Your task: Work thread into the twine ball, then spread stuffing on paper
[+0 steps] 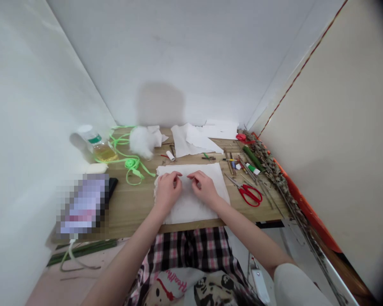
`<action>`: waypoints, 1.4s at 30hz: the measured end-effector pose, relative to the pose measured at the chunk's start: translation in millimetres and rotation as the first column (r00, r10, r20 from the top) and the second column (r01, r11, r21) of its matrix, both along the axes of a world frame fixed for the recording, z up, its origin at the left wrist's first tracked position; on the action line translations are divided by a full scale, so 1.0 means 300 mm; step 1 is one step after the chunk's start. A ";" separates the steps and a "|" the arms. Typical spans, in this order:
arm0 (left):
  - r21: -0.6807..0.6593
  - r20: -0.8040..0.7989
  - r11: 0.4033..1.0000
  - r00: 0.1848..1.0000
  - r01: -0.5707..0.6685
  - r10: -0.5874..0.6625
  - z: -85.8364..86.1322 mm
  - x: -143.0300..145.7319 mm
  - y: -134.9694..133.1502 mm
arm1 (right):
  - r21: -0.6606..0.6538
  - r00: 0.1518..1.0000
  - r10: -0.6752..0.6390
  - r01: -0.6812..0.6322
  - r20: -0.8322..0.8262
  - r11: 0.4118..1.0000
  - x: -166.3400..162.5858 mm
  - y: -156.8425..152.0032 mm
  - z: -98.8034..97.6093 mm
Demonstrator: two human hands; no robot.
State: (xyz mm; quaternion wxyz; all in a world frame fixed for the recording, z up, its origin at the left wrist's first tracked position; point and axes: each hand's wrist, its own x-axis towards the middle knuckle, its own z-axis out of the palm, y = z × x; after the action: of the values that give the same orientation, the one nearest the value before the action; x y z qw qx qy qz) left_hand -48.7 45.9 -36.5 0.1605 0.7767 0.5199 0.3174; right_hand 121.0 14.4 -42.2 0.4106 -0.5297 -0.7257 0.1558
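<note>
A white sheet [191, 208], soft like cloth or paper with a ragged left edge, lies flat on the wooden table in front of me. My left hand [170, 189] is over its left half, fingers curved and the index finger stretched toward the middle. Mirroring it, my right hand [204, 187] is over the right half, with thumb and index finger apart. A small gap separates the two hands, and I see nothing held in either. Red-handled scissors [250, 194] lie partly open just right of the sheet.
At left are a bottle of yellowish liquid [104, 151], green cord [132, 163], white fluff [142, 141] and a blurred phone [84, 204]. White scraps [194, 140] lie at the back. Several twigs, a small tube [252, 168] and dried plant stems [274, 174] line the right side.
</note>
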 end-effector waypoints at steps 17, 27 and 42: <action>0.074 -0.157 0.929 0.924 0.362 -0.348 -0.042 0.021 0.016 | -0.056 0.979 -0.164 0.158 -0.122 0.986 0.016 0.019 -0.048; -0.032 -0.489 0.942 0.817 0.334 -0.306 -0.054 0.041 0.001 | -0.083 0.953 -0.202 0.188 -0.224 0.979 0.016 0.037 -0.068; -0.228 0.040 0.905 0.932 0.360 -0.361 -0.043 -0.048 0.082 | 0.001 0.993 -0.004 0.004 0.119 1.000 0.020 0.030 -0.028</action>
State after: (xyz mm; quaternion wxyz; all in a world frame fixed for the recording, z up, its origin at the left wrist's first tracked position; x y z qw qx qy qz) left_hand -63.2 70.4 -49.5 0.3048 0.8358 0.4012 0.2181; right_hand 127.1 23.4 -50.6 0.3671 -0.5392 -0.7479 0.1229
